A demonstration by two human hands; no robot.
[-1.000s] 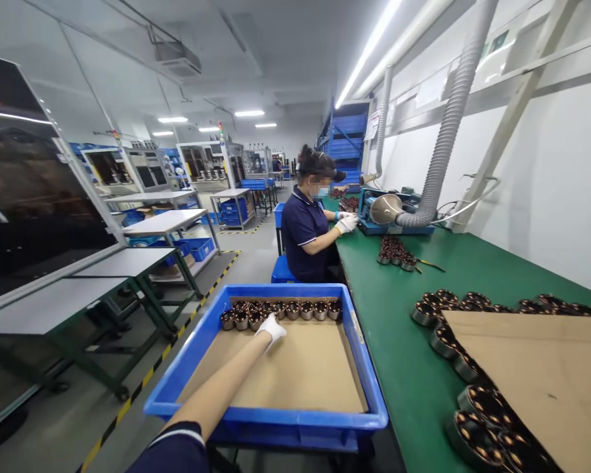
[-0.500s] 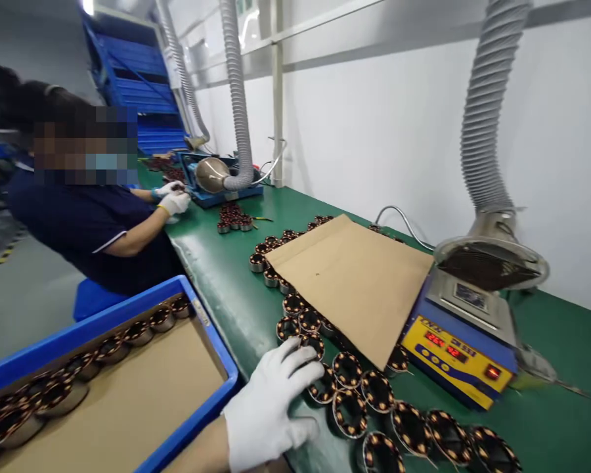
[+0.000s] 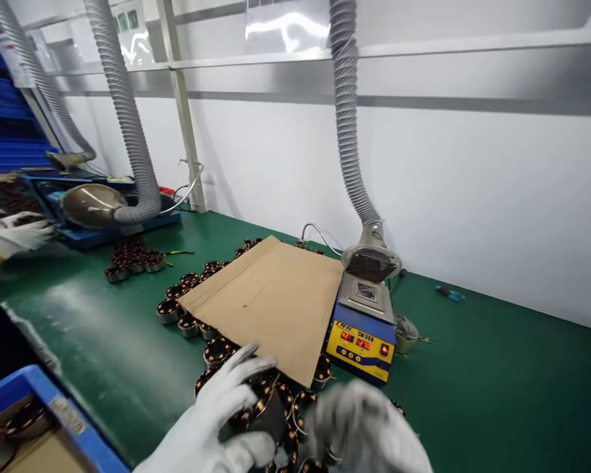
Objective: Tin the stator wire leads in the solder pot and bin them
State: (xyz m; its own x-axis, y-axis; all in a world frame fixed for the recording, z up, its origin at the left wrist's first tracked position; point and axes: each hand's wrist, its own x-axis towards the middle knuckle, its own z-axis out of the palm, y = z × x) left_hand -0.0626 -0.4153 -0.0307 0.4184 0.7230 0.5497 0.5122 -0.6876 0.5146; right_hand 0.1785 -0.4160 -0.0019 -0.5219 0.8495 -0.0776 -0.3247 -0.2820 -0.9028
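Observation:
White-gloved, my left hand (image 3: 217, 420) is at the bottom centre, its fingers and thumb curved around a tilted copper-wound ring (image 3: 270, 414). My right hand (image 3: 367, 427), also gloved, is smeared by motion over the rings at its left; what it holds, if anything, cannot be made out. More rings (image 3: 304, 408) stand on the green table between and behind the hands. A brown cardboard sheet (image 3: 270, 295) lies on top of part of the ring group. Right of the sheet sits a blue and yellow heating unit (image 3: 359, 341) with lit red digits.
A metal hood on a grey hose (image 3: 349, 118) hangs over the unit. A blue bin (image 3: 64, 420) with rings stands at the lower left. Another person's gloved hand (image 3: 20, 233) is at the far left, near a ring pile (image 3: 132, 256). A blue-handled tool (image 3: 450, 293) lies at the right.
The view has swung right. My right hand has come into view. My left hand now has a tilted ring between its fingers and thumb. Most of the other person has left the view.

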